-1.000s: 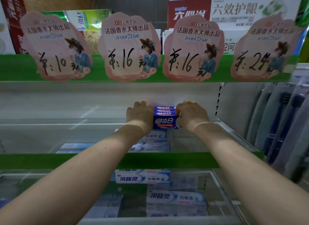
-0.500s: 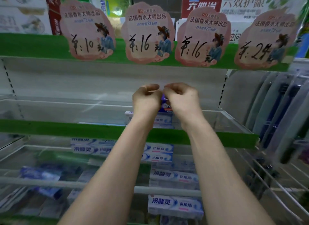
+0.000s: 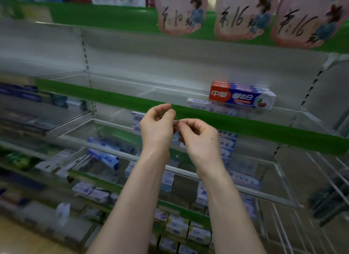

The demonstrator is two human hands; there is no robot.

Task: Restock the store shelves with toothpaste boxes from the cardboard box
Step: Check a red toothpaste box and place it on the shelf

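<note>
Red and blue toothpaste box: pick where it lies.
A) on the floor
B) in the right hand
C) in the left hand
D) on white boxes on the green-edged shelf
D: the red and blue toothpaste box lies atop white boxes on the shelf.

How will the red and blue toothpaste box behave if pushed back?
Long and flat-sided, the red and blue toothpaste box should slide, not roll. It lies on a white box, so it might slip off.
</note>
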